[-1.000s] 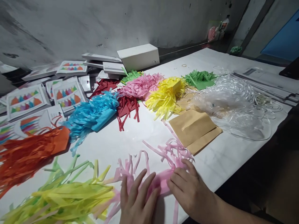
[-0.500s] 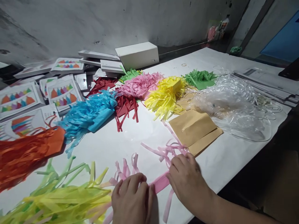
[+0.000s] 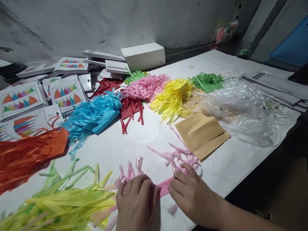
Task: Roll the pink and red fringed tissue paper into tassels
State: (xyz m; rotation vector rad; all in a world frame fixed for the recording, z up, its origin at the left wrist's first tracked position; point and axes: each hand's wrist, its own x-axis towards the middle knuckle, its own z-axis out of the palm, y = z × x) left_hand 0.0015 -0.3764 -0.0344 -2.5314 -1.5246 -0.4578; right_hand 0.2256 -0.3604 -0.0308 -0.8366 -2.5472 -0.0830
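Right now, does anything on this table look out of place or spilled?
The clear plastic on the right lies in a loose tangle, strands looping every way, and the printed packets at left are heaped at uneven angles. No spill shows.

Change over the last second. The left hand (image 3: 136,202), spread nearly flat over the pink paper at first, is now curling its fingers at the left end of the pink band (image 3: 165,187). Between the hands, the paper is now forming a narrower band than the broad piece of one second ago. The right hand (image 3: 192,192), more closely bunched half a second ago, is now extending its index finger (image 3: 189,168) beside the pink fringe (image 3: 178,157). Below it, a pink strip (image 3: 173,210) is now appearing fainter and blurred.
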